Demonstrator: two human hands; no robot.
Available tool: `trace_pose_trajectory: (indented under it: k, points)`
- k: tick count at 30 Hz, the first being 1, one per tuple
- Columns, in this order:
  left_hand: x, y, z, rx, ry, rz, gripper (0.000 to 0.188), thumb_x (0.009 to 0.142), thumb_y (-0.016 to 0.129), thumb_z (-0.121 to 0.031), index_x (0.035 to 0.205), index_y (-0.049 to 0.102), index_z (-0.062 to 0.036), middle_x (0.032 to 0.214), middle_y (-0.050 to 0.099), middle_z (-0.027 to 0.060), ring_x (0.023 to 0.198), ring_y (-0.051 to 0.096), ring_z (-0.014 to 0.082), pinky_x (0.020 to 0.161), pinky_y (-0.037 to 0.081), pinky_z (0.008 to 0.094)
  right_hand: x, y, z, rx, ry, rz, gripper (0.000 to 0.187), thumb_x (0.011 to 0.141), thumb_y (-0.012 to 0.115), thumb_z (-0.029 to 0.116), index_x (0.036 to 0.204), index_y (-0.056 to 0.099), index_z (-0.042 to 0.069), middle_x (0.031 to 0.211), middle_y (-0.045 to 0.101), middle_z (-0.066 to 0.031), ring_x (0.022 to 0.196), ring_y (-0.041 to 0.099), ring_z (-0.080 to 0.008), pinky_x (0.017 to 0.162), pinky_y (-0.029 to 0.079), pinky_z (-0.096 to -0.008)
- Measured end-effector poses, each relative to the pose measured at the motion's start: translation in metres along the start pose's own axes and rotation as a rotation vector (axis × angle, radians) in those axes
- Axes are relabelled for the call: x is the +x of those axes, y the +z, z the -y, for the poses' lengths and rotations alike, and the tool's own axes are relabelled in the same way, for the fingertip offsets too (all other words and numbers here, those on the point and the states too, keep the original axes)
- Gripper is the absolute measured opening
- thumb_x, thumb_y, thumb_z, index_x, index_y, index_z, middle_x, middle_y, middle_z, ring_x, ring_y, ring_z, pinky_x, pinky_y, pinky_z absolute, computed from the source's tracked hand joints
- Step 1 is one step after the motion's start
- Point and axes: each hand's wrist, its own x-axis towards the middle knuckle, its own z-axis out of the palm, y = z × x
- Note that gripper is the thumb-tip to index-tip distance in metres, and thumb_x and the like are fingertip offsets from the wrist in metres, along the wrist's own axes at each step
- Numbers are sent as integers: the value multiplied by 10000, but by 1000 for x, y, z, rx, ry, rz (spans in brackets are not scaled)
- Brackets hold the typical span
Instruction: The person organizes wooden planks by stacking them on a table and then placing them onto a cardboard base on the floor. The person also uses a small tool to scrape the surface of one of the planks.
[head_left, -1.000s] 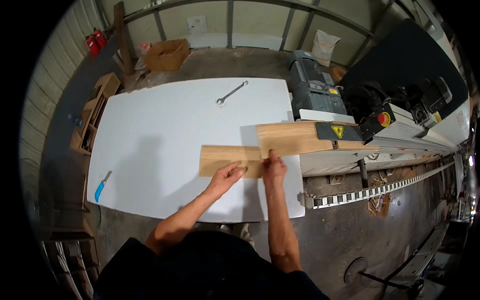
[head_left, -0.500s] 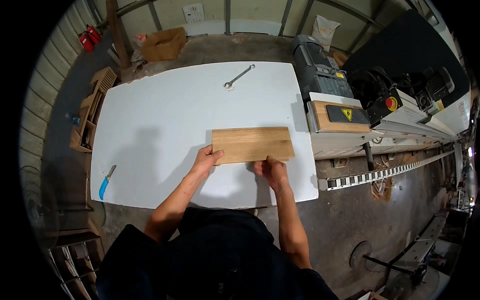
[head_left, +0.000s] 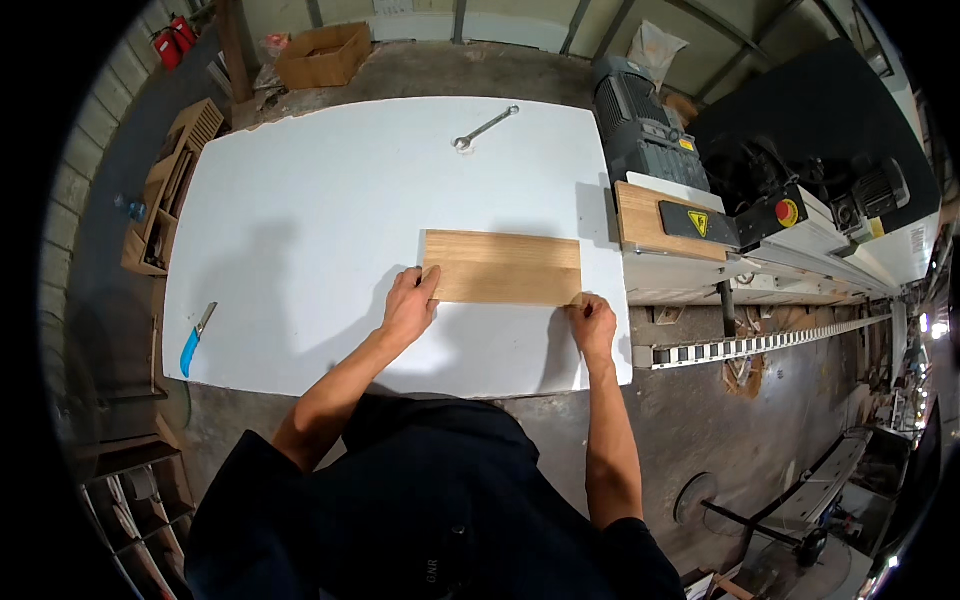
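Note:
A rectangular wooden board (head_left: 502, 268) with light brown grain lies over the white tabletop (head_left: 330, 200), its long side running left to right. My left hand (head_left: 408, 305) is closed on the board's near left corner, with the thumb on top and the other fingers partly hidden. At the near right corner, my right hand (head_left: 594, 322) pinches the board's edge, fingers bent together. Whether the board rests fully on the table or is slightly lifted I cannot tell.
A wrench (head_left: 486, 129) lies at the table's far side, and a blue-handled knife (head_left: 198, 340) near its left edge. To the right stands a machine with a grey motor (head_left: 640, 120) and a red stop button (head_left: 787, 212). A cardboard box (head_left: 322, 56) sits on the floor beyond.
My right hand has slid rightward along the near edge to the board's corner. The board's right end has turned slightly, and the whole view has shifted a little.

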Motion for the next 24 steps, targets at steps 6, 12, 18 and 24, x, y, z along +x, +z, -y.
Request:
trace_pose_trajectory:
  k: [6, 12, 18, 24]
  points:
    - [3, -3, -5, 49, 11, -44, 495, 703, 664, 9, 1189, 582, -28, 1028, 590, 191, 900, 561, 358, 776, 499, 416, -8, 1, -6, -2, -152, -69, 88, 735, 660, 97, 819, 674, 75, 769, 638, -126, 735, 619, -297, 650, 494, -377]
    - [7, -7, -9, 49, -41, 12, 491, 706, 663, -3, 1189, 590, -42, 1024, 600, 188, 912, 569, 359, 780, 502, 405, -4, -5, -9, 42, -76, 13, 90, 737, 639, 86, 816, 665, 51, 788, 645, -140, 736, 630, -311, 668, 500, -371]
    - [2, -19, -15, 63, -21, 26, 530, 701, 700, -51, 1211, 559, -16, 1178, 505, 229, 1058, 498, 391, 895, 448, 447, 30, -21, -29, 343, 104, 162, 381, 816, 709, 283, 1035, 612, -13, 922, 660, -100, 776, 625, -178, 664, 503, -294]
    - [23, -34, -74, -186, -67, 16, 496, 776, 715, -175, 1217, 555, -15, 1223, 502, 206, 1041, 534, 350, 886, 468, 401, 107, -29, -4, 1407, 705, -58, 305, 893, 639, 341, 899, 590, 40, 781, 624, -56, 666, 598, -144, 567, 488, -239]
